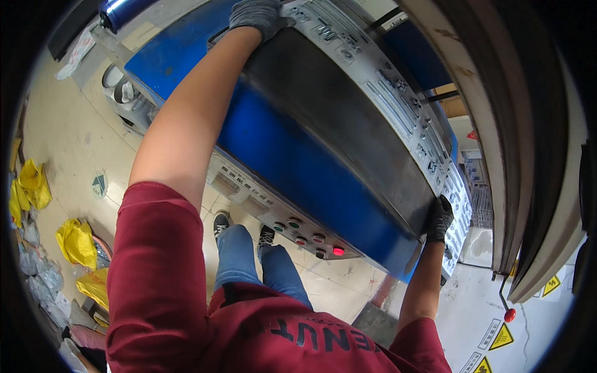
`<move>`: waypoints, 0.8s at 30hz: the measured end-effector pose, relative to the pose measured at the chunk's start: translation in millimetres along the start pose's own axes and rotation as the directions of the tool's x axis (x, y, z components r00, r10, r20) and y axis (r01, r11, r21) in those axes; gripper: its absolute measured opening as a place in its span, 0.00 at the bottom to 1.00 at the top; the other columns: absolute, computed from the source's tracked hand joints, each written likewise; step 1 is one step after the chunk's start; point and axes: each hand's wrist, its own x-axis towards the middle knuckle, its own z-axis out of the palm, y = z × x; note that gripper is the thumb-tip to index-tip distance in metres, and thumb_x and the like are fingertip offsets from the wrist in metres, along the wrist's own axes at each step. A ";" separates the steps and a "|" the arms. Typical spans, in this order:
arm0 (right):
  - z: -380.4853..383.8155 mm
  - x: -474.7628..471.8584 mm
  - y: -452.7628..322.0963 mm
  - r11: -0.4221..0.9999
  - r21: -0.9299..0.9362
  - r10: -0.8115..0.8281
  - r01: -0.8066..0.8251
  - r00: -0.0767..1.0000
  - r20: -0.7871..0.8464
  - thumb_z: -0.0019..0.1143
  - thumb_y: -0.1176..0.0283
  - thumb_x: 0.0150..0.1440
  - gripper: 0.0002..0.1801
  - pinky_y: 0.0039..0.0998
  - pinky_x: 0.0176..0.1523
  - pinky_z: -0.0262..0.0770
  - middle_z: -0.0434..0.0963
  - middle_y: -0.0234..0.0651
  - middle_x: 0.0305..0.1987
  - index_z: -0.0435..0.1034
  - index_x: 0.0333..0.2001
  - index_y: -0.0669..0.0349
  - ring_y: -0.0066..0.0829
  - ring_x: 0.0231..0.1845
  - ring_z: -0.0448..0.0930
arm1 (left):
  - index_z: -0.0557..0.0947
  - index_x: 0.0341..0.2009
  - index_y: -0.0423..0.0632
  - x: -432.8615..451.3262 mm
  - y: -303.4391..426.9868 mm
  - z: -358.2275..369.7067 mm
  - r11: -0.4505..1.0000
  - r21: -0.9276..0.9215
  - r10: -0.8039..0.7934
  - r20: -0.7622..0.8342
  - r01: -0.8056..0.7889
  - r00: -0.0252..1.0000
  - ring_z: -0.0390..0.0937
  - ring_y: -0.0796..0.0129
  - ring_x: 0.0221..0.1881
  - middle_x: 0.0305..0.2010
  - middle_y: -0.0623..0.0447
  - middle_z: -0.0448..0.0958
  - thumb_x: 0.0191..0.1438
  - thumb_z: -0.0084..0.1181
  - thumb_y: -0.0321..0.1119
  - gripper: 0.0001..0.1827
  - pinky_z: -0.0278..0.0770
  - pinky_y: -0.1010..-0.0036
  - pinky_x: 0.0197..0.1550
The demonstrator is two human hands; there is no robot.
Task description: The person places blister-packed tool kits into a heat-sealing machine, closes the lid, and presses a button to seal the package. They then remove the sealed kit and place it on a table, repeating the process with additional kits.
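Note:
A long metal mould plate (pixel 396 107) lies across the blue machine bed (pixel 298 154) before me. Its silver surface bears rows of raised or recessed shapes. A dark, smooth metal strip (pixel 345 112) runs along its near side. My left hand (pixel 259 17), in a grey knit glove, grips the far left end, its thumb on the silver part and its other fingers hidden from view. At the opposite end my right hand (pixel 440 219), in a dark glove, holds the near right corner, fingers partly hidden.
A control panel (pixel 284 214) with green, red and black buttons and a lit red one (pixel 338 251) fronts the machine. A thick curved machine part (pixel 503 130) rises at right, near a red-knobbed lever (pixel 510 315). Yellow bags (pixel 77 242) lie on the floor at left.

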 end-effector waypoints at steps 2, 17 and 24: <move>7.3 8.5 -1.1 1.000 0.023 0.021 -0.021 1.000 -0.015 0.57 0.71 0.55 0.16 0.28 0.49 0.72 0.80 0.40 0.42 0.74 0.46 0.66 0.29 0.42 0.77 | 0.84 0.38 0.54 8.0 15.3 -6.0 1.000 0.030 -0.010 0.084 0.007 0.996 0.78 0.52 0.42 0.38 0.45 0.81 0.48 0.52 0.58 0.24 0.75 0.61 0.45; 76.2 -93.1 -97.2 0.527 -0.373 -0.675 0.764 0.643 0.363 0.37 0.62 0.63 0.22 0.43 0.63 0.60 0.68 0.54 0.54 0.66 0.55 0.63 0.52 0.56 0.68 | 0.81 0.45 0.51 -127.6 41.2 -16.9 0.943 0.325 -0.077 0.020 0.066 0.997 0.68 0.48 0.58 0.53 0.43 0.74 0.53 0.50 0.46 0.19 0.64 0.49 0.57; 107.1 -228.9 -232.7 0.283 0.418 -0.894 0.863 0.080 0.440 0.41 0.66 0.64 0.19 0.39 0.63 0.62 0.69 0.48 0.55 0.67 0.51 0.68 0.43 0.56 0.69 | 0.78 0.42 0.45 -515.2 118.8 -141.3 0.894 -0.051 -0.442 0.055 0.445 0.895 0.73 0.53 0.46 0.44 0.46 0.75 0.51 0.51 0.34 0.14 0.71 0.63 0.48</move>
